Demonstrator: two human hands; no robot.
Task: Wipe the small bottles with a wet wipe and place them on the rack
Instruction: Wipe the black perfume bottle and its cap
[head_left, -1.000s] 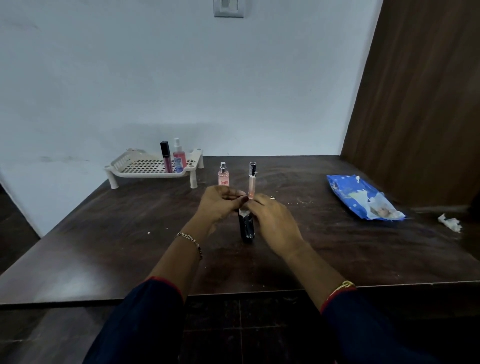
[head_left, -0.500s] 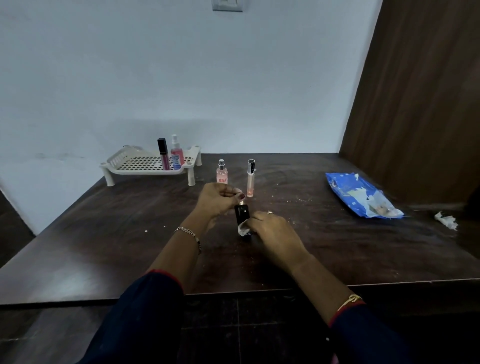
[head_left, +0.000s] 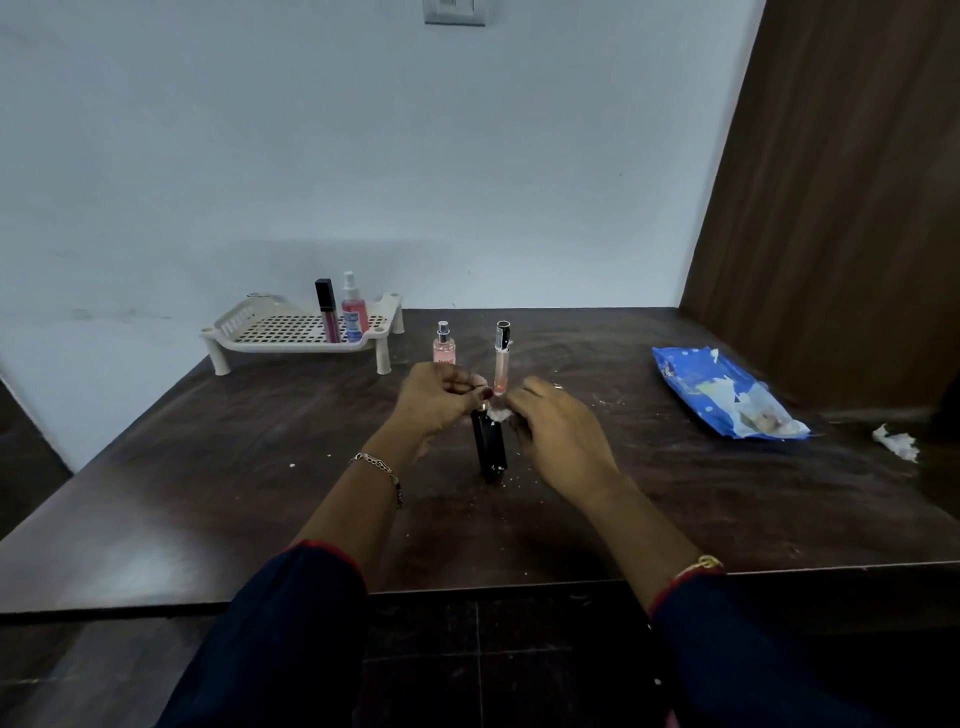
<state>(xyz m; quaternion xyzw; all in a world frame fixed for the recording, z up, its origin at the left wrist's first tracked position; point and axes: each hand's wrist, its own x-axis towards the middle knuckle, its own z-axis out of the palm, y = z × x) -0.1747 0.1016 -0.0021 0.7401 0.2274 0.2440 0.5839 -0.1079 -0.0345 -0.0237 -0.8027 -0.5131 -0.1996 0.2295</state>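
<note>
Both my left hand (head_left: 441, 396) and right hand (head_left: 560, 434) meet at the top of the black bottle (head_left: 489, 444), which stands upright on the desk (head_left: 208, 467) before me. Left fingers pinch its cap; the right pinches a white wipe (head_left: 500, 413) against its shoulder. Just behind stand a pink spray (head_left: 444, 351) and a vial (head_left: 502, 358). The rack (head_left: 270, 332), far left, holds a tube (head_left: 326, 312) and a sprayer (head_left: 354, 307). A blue pack (head_left: 696, 379) lies right, a wad (head_left: 896, 442) beyond.

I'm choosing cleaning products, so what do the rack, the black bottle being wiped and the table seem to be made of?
The rack: looks like moulded plastic, off-white and matte, with a perforated grid floor and peg legs. The black bottle: glossy opaque black, glass or hard plastic; cannot tell which. The table: dark wood or wood-look laminate, semi-gloss, with grain streaks and pale reflections.
</note>
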